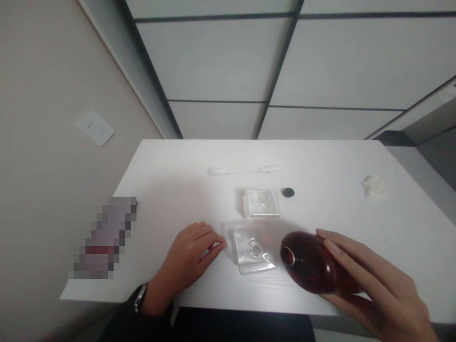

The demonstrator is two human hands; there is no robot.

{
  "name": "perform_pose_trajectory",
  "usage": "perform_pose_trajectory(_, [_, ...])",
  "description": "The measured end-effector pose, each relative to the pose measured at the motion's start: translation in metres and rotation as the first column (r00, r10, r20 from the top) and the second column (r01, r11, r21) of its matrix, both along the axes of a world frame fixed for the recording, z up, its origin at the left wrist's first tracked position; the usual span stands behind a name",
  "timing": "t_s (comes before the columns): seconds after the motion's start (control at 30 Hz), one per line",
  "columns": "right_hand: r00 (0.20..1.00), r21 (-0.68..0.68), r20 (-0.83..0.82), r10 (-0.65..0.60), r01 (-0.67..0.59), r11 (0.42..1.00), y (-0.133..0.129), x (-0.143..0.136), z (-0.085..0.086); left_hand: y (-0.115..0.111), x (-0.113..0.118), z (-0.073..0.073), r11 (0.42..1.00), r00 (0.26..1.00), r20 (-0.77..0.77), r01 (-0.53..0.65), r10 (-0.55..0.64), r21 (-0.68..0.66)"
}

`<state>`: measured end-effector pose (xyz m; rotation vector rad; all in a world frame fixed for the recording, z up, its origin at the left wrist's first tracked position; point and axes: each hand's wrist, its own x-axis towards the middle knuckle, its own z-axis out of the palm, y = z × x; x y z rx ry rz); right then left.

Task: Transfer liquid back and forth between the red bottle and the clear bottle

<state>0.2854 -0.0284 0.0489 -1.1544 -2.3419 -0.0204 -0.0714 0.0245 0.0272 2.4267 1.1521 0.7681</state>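
Note:
My right hand (384, 280) is wrapped round a dark red, shiny bottle (309, 263), which is tilted with its round mouth end pointing left. That end is beside a clear square dish (245, 259) with a round shape in its middle. Just left of this dish, my left hand (195, 249) rests on the table, thumb and forefinger tips together; I see nothing between them. Behind the near dish sits a second clear square dish (261, 211), also with a round shape in it. A small dark disc (288, 192) lies to its right.
Clear thin utensils (228, 171) lie across the white table (171, 190) behind the dishes. A crumpled white tissue (374, 188) is at the right. At the left edge lies a blurred-out flat object (107, 232). A wall socket (95, 127) and panelled doors (217, 61) stand beyond.

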Motion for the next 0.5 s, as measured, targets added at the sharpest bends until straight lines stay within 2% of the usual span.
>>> perform_pose_trajectory(0.1, [1.0,-0.014,-0.017,0.01,-0.011,1.0,0.006,-0.005,0.005,0.002,0.0,0.002,0.996,0.999,0.005,-0.054,0.054,0.075])
perform_pose_trajectory(0.3, [0.999,-0.037,0.023,0.043,-0.043,0.998,0.012,-0.009,0.01,0.002,0.0,0.005,0.993,0.99,0.103,-0.105,0.099,0.052])
perform_pose_trajectory(0.4, [0.999,-0.053,0.017,0.037,-0.036,0.998,0.01,-0.006,0.011,0.001,-0.001,0.005,0.994,0.985,0.153,-0.093,0.083,0.059])
perform_pose_trajectory(0.5, [1.0,-0.098,0.024,0.017,-0.015,0.995,0.008,-0.005,0.014,-0.001,-0.001,0.005,0.988,0.973,0.189,-0.144,0.13,0.061])
